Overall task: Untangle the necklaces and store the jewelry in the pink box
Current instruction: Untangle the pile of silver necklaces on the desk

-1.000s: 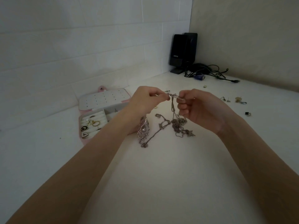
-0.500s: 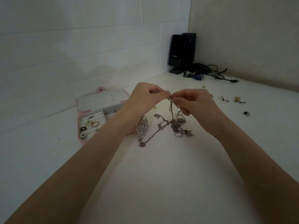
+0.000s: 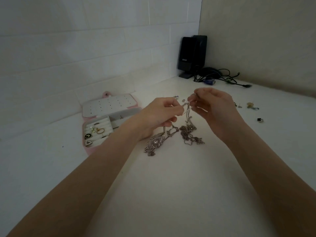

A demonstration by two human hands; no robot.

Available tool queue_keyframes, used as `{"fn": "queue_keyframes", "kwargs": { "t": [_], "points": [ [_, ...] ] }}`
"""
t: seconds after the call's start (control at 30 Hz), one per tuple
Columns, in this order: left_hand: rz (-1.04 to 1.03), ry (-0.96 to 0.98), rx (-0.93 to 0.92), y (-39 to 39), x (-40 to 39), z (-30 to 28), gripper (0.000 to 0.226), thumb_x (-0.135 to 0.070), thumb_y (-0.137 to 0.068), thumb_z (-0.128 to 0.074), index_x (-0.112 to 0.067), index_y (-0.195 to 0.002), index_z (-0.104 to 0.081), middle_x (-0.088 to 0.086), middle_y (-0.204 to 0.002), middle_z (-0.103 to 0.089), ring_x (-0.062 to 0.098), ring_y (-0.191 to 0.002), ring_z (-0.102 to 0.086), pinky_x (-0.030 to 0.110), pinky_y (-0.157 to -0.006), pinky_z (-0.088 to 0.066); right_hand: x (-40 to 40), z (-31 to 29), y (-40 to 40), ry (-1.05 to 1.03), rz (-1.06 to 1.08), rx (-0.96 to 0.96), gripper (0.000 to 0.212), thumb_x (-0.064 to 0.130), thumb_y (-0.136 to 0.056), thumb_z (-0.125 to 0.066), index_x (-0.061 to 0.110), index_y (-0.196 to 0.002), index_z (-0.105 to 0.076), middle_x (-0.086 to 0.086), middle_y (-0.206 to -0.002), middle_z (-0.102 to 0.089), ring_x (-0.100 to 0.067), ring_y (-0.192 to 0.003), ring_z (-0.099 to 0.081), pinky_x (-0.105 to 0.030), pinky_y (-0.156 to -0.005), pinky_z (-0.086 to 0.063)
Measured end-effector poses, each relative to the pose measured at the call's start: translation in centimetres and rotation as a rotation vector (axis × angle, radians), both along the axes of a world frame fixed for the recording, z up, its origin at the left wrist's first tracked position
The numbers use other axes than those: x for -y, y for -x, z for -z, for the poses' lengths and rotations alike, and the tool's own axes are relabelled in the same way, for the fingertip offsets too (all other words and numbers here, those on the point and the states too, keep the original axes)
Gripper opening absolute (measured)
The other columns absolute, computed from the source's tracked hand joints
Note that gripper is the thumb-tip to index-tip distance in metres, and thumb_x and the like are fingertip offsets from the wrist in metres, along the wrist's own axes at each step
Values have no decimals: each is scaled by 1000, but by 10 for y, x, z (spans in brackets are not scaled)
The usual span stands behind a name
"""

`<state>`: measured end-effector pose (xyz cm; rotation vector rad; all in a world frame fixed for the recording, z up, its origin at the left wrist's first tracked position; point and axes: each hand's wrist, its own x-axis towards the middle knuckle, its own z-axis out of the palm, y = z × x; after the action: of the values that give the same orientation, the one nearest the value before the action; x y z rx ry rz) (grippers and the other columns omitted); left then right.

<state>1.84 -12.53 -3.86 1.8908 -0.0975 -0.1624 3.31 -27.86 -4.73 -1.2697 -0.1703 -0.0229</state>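
Over the white counter, left hand and right hand both pinch the tangled necklaces with curled fingers.

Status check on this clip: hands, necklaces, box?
Left hand and right hand both pinching the necklace tangle, lifted partway. Pink box open, rings inside. Nothing in the way.
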Motion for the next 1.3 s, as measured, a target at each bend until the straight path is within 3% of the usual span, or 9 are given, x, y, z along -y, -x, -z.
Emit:
{"fn": "queue_keyframes", "kwargs": {
  "t": [0.1,0.23,0.37,0.47,0.57,0.73,0.97,1.17,1.3],
  "points": [
    [-62,236,-15,0,-1,0,27,-4,-82,-59,-17,-59,-55,-3,-61,-52,9,-57,-45,19,-51,-35,2,1,-2,-120,-63,-137,8,4,-91,-53,5,-88,-60,-3,-64,-62,-12,-58,-56,-21,-55,-47],
    [-127,652,-94,1,3,-7,18,-2,-83,-49,-11,-68,-51,-1,-65,-52,5,-51,-44,16,-45,-28,-2,-2,2,-224,-199,-182,10,-1,-88,-51,6,-92,-56,-4,-66,-57,-9,-50,-51,-16,-42,-37],
    [-37,752,-187,4,-1,-10,14,-9,-84,-41,-14,-73,-49,-6,-65,-51,3,-51,-39,14,-44,-24,3,-7,4,-375,-419,-168,16,9,-78,-55,11,-94,-54,1,-68,-53,-4,-46,-39,-13,-40,-26],
    [38,715,-203,7,-3,-14,13,-14,-83,-42,-17,-73,-49,-7,-64,-48,4,-52,-35,15,-45,-23,3,-5,4,-53,-318,-65,16,2,-80,-59,9,-94,-62,4,-64,-55,-5,-46,-37,-15,-40,-24],
    [-24,523,-123,6,-2,-12,10,-13,-83,-54,-15,-74,-57,-7,-58,-46,4,-47,-34,14,-42,-26,-3,-1,5,262,-153,4,8,1,-84,-61,6,-88,-66,4,-60,-55,-5,-43,-40,-16,-39,-26],
    [-130,64,67,5,1,-5,7,-11,-86,-60,-11,-80,-64,-5,-50,-58,6,-42,-39,13,-37,-30,-2,1,2,193,140,-49,5,3,-87,-59,2,-88,-64,-4,-67,-51,-9,-42,-48,-18,-37,-31],
    [-220,43,180,3,1,0,8,-9,-89,-54,-10,-84,-59,2,-49,-63,9,-37,-46,13,-34,-31,0,-3,1,9,163,-208,29,29,-95,-51,7,-79,-61,-4,-71,-59,-10,-40,-46,-18,-38,-30],
    [-295,-39,279,-1,-3,2,9,-18,-91,-53,-18,-83,-58,-2,-47,-62,7,-37,-47,16,-38,-32,-4,-2,5,226,17,-228,46,44,-96,-42,8,-76,-63,-4,-70,-61,-10,-38,-43,-19,-40,-31],
    [-279,-113,333,-1,-2,1,23,-31,-92,-54,-20,-72,-58,-5,-41,-58,5,-33,-41,15,-40,-32,-6,0,7,396,-84,-244,61,53,-96,-31,8,-69,-61,-5,-63,-57,-12,-38,-40,-19,-40,-29]
  ]
}}
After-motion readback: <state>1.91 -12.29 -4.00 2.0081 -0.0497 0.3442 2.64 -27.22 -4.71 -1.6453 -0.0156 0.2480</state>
